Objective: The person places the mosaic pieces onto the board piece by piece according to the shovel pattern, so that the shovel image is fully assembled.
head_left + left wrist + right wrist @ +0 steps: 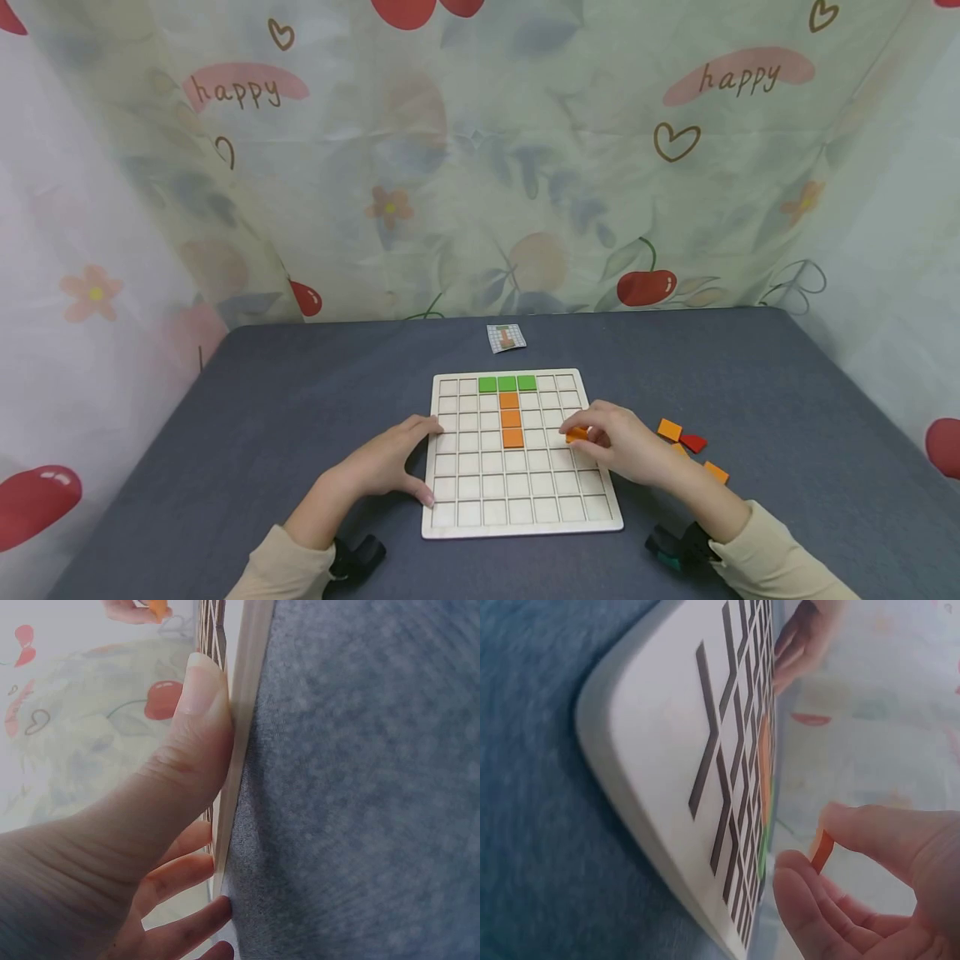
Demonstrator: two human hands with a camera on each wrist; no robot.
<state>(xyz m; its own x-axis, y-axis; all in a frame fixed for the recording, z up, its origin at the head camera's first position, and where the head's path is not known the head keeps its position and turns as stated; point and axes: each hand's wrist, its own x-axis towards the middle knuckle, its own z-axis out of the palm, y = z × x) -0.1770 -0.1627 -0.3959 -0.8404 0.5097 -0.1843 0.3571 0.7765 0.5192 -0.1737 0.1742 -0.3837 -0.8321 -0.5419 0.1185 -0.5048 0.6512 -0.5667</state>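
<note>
A white grid board point(491, 487) lies on the dark cloth, with three green tiles point(507, 383) in its top row and a column of three orange tiles point(510, 418) below the middle one. My left hand point(386, 458) rests along the board's left edge, thumb and fingers spread; the left wrist view shows its thumb point(202, 712) against the rim. Over the board's right side, my right hand point(626, 442) pinches an orange tile point(577, 435) between thumb and fingers. In the right wrist view that tile point(822, 850) is held up off the board.
Loose orange tiles point(670, 429) and a red piece point(693, 443) lie right of the board, beside my right forearm. A small patterned card point(506, 337) lies behind the board. A printed curtain point(480, 167) hangs at the table's back edge.
</note>
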